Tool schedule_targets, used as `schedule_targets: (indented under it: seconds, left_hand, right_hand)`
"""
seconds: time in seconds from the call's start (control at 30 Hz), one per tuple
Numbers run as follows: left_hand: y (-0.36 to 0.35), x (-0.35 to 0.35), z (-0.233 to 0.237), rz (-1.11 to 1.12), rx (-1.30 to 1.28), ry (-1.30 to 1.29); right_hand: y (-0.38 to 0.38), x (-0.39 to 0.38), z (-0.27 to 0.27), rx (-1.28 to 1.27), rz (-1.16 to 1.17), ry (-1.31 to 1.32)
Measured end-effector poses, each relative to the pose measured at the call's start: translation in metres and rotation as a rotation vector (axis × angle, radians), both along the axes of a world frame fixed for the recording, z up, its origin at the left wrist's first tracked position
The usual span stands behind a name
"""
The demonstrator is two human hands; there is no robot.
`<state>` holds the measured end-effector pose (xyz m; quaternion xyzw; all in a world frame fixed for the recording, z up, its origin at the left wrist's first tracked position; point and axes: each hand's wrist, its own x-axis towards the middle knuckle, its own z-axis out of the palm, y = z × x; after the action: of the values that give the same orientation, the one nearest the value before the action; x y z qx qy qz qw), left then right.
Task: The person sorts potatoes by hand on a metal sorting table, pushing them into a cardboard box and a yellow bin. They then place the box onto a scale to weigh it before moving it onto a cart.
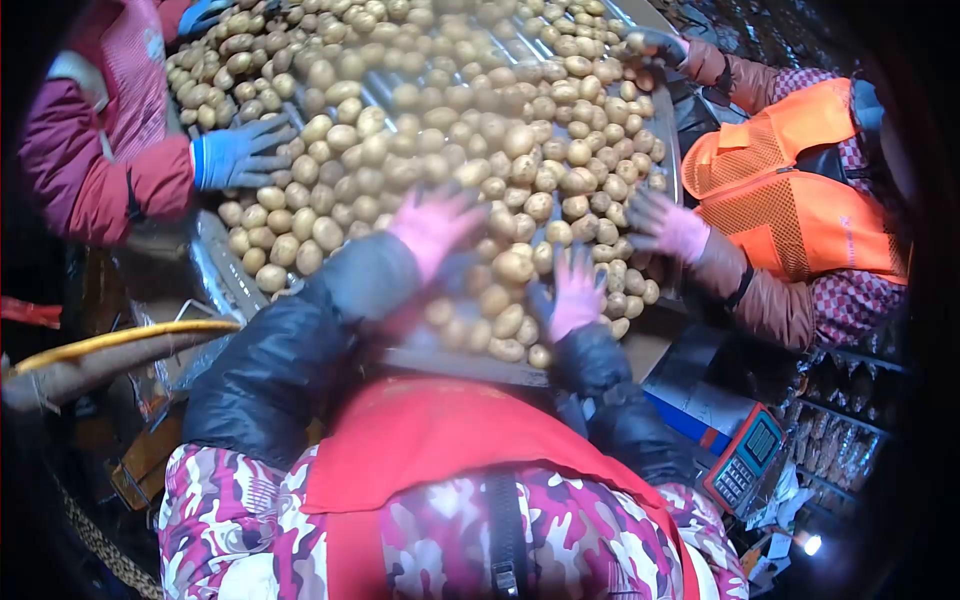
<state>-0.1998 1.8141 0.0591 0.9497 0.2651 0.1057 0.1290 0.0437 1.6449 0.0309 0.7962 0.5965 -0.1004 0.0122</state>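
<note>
Many potatoes (pixel 513 266) lie spread over a roller table (pixel 380 90) in front of me. My left hand (pixel 435 230), in a pink glove with dark fingers, is over the near middle of the potatoes; motion blurs it, but its fingers look stretched out and apart. Close to the near right edge, my right hand (pixel 576 296), gloved the same way, rests against potatoes with its fingers spread. Neither hand is wrapped around a potato. A blurry smear hides part of the potatoes between and beyond my hands.
At the left, a co-worker's blue-gloved hand (pixel 240 155) touches the potatoes. A person in an orange vest (pixel 790 195) reaches in from the right with a pink-gloved hand (pixel 672 226). A keypad device (pixel 745 460) stands at the lower right; a yellow-edged pipe (pixel 130 350) juts in at left.
</note>
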Motion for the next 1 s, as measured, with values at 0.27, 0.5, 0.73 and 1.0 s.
schedule_targets:
  seconds: [0.27, 0.5, 0.73, 1.0]
  left_hand:
    - [0.188, 0.016, 0.000, 0.488, 0.144, 0.325]
    - [0.156, -0.053, 0.027, 0.685, 0.134, 0.553]
    - [0.001, -0.076, 0.036, 0.402, 0.021, 0.236]
    - [-0.043, -0.108, 0.019, 0.433, -0.056, 0.242]
  right_hand:
    - [-0.036, -0.009, 0.032, 0.125, 0.163, 0.216]
    - [0.094, 0.009, 0.037, 0.267, 0.310, 0.210]
    - [0.309, -0.007, 0.046, 0.144, 0.442, -0.151]
    - [0.347, -0.020, 0.051, 0.091, 0.292, -0.060]
